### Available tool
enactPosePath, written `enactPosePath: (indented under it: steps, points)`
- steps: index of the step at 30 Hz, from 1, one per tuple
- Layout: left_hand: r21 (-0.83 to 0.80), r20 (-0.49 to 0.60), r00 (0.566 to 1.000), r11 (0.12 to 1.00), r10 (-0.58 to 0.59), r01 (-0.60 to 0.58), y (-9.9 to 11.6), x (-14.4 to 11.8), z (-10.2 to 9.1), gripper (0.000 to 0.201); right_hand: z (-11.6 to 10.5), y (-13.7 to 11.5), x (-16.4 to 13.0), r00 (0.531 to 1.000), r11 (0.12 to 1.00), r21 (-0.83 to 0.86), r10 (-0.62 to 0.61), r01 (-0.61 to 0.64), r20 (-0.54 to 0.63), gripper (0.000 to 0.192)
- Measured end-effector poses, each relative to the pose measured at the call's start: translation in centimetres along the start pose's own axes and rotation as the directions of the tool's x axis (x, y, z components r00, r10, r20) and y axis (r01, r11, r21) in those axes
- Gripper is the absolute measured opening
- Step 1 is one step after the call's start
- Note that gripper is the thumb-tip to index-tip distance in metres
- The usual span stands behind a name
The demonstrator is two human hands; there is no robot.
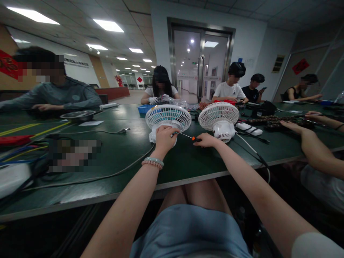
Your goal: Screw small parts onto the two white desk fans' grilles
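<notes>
White and slatted, the left fan [167,116] stands on the green bench [139,136] straight ahead at twelve o'clock, with the right fan [221,126] near it at one o'clock. At the base of the left fan is the left hand [165,138], its grip curled inward; I cannot tell whether it pinches anything, though a small teal bit [175,133] shows at its fingertips. Just short of the right fan, the right hand [206,140] has its grip pinching a screwdriver [193,138] by the orange-and-black handle; the thin shaft points toward ten o'clock and ends at the left hand. A pale cable [107,176] leads from the left fan's base toward nine o'clock. Just beside the right fan, at two o'clock, lies a white block [248,129] with a black cord across it. Behind the left fan, at eleven o'clock, sits a blue tray [143,110], near a co-worker's gloved hands [153,101]. A shallow metal dish [77,114] rests at ten o'clock.
</notes>
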State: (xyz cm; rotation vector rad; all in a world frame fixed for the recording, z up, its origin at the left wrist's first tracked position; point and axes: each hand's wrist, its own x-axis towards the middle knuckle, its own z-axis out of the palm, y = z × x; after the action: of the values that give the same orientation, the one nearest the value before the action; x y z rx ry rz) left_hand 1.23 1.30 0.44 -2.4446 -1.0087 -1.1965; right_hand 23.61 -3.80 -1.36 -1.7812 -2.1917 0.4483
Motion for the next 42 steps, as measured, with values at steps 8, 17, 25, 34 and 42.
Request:
enactPosePath:
  steps: [8,17,25,34,42]
  points:
    - [0.006,0.008,1.0,1.0,-0.014,0.014,0.21,0.02,-0.15,0.017,-0.1,0.55,0.32,0.994,0.965,-0.264,-0.037,0.01,-0.099,0.029]
    - [0.006,0.005,1.0,1.0,-0.014,0.014,0.29,-0.01,-0.12,0.018,0.08,0.76,0.17,0.979,0.994,-0.076,0.059,-0.075,-0.196,0.041]
    - [0.014,0.011,1.0,1.0,-0.024,0.024,0.52,0.01,-0.42,0.019,0.08,0.39,-0.21,0.987,0.984,0.095,0.157,-0.152,-0.046,0.044]
    - [0.002,0.021,0.999,0.999,-0.047,0.047,0.6,-0.02,-0.38,0.025,-0.08,0.48,-0.15,0.991,0.99,0.064,0.128,-0.126,-0.028,0.041]
    - [-0.017,0.012,0.998,0.998,-0.063,0.063,0.58,0.01,-0.37,0.026,0.02,0.42,-0.17,0.989,0.986,0.089,0.143,-0.14,-0.033,0.04]
